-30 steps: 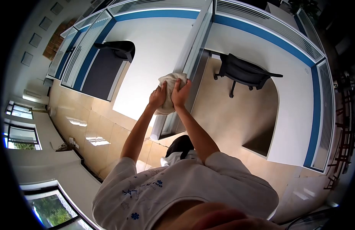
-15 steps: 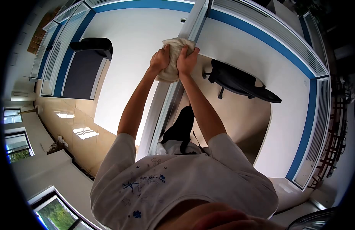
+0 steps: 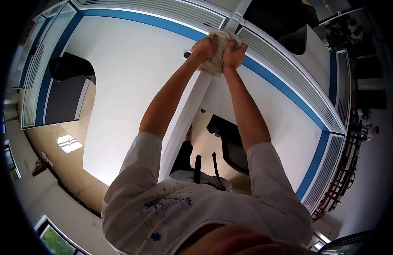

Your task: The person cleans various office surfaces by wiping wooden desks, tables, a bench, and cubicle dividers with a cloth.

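Note:
A beige cloth (image 3: pixel 217 59) is draped over the top of the partition rail (image 3: pixel 187 114) near its far end, by the junction with the cross partition. My left hand (image 3: pixel 206 46) is closed on the cloth's left side, fingers curled over it. On the right side of the same cloth, my right hand (image 3: pixel 233 55) grips it with bent fingers. Both arms are stretched far forward. Part of the rail under the cloth is hidden.
White desks (image 3: pixel 124 72) lie on both sides of the rail, with a round cable hole (image 3: pixel 187 54) near my left hand. Black chairs (image 3: pixel 234 146) (image 3: pixel 71 68) stand at right and left. Slatted partitions with blue bands (image 3: pixel 285 87) run behind.
Both hands and the cloth have moved forward along the rail to its far end. My view has shifted forward with them, and the grip on the cloth stays.

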